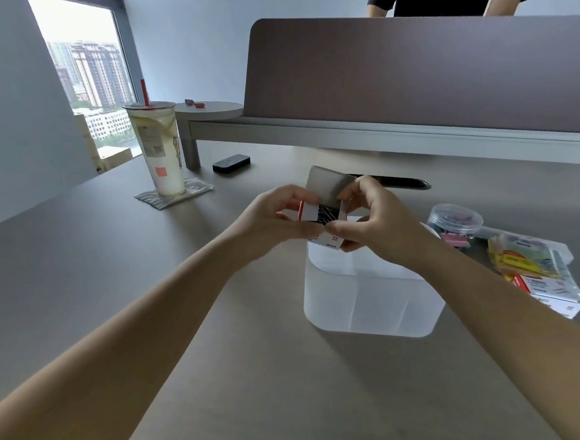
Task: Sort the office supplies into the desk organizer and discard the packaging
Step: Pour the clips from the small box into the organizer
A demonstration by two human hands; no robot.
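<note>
A small white cardboard box [326, 196] with red trim is held in the air above the frosted white desk organizer [369, 300]. Its top flap stands open and dark metal clips show inside. My left hand [275, 221] grips the box's left side. My right hand [374, 220] pinches its right side and lower corner. To the right on the desk stands a clear round tub of coloured binder clips [455, 222]. A plastic bag of colourful packaged supplies [535, 268] lies beside it.
A tall drink cup with a red straw [158, 146] stands on a coaster at the back left. A black flat device [231, 162] lies near the raised shelf [344, 126]. A brown divider panel [426, 73] backs the desk, with a person standing behind it.
</note>
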